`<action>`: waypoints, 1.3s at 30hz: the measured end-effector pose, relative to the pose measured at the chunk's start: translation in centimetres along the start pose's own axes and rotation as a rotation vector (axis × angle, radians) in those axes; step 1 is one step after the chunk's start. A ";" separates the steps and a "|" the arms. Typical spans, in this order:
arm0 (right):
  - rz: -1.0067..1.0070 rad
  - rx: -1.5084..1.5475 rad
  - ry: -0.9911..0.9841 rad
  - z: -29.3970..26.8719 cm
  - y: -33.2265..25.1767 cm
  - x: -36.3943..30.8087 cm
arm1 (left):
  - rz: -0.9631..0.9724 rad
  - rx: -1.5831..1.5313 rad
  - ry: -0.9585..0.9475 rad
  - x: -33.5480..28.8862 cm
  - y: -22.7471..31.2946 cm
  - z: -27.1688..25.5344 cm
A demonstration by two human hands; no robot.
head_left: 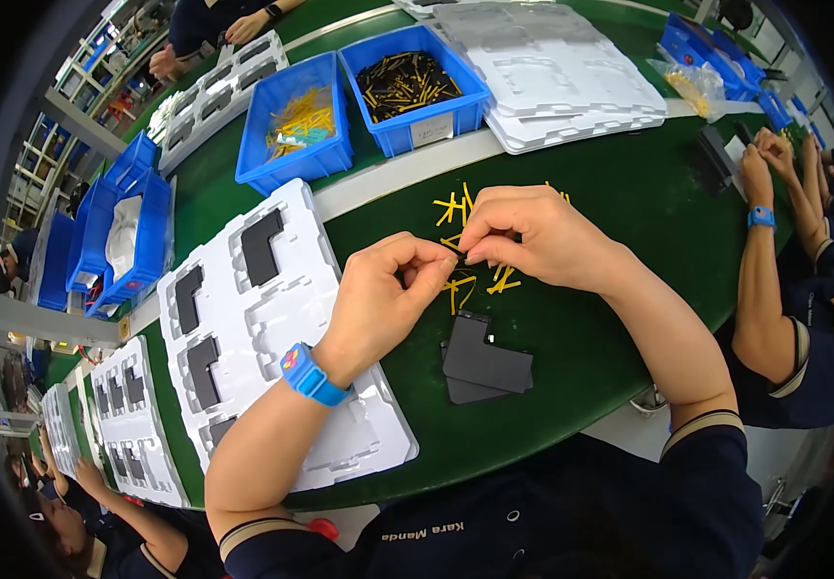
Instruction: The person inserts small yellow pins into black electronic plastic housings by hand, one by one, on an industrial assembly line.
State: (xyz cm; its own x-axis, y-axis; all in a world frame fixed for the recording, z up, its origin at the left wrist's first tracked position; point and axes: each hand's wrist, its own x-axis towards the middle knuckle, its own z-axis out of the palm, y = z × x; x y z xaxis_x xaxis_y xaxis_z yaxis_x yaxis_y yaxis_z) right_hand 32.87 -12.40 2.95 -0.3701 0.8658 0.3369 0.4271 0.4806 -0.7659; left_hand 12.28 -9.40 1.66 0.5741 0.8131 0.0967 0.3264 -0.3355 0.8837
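Note:
My left hand [375,301] and my right hand [534,236] meet above the green table, thumbs and forefingers pinched together. Between the fingertips shows a small dark piece [461,258], mostly hidden, so its kind is unclear. Yellow strips [452,206] lie scattered on the table behind and below the fingers. Closer to me, below my hands, rest flat black L-shaped parts [487,365], one overlapping another. My left forearm passes over a white moulded tray [287,323], which holds several similar black L-shaped parts [262,248] in its recesses.
Beyond the tray stand a blue bin of yellow strips [255,172] and a blue bin of black and yellow pieces [393,138]. Stacked white trays [571,72] lie at the back. A co-worker's arm [762,280] is at right; more people and trays [161,463] are at left.

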 end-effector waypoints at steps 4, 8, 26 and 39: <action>-0.030 -0.021 0.013 0.3 0.3 -0.2 | -0.009 -0.003 -0.006 0.0 0.3 0.0; -0.043 0.000 -0.028 0.3 0.0 -0.3 | -0.010 -0.011 0.001 0.0 0.4 0.1; 0.018 -0.016 0.151 -0.6 1.3 0.3 | 0.209 0.419 -0.477 -0.9 1.8 -1.6; 0.411 0.445 0.124 -0.1 -0.7 -0.5 | -0.102 -0.534 -0.412 -0.6 -0.1 -0.2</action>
State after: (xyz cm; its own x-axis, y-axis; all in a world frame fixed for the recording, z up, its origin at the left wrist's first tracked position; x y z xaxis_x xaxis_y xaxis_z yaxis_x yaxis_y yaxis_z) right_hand 32.80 -13.16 3.35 -0.1384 0.9903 0.0068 0.1191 0.0235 -0.9926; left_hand 11.69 -9.76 1.58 0.8337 0.5452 -0.0880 0.0396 0.0999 0.9942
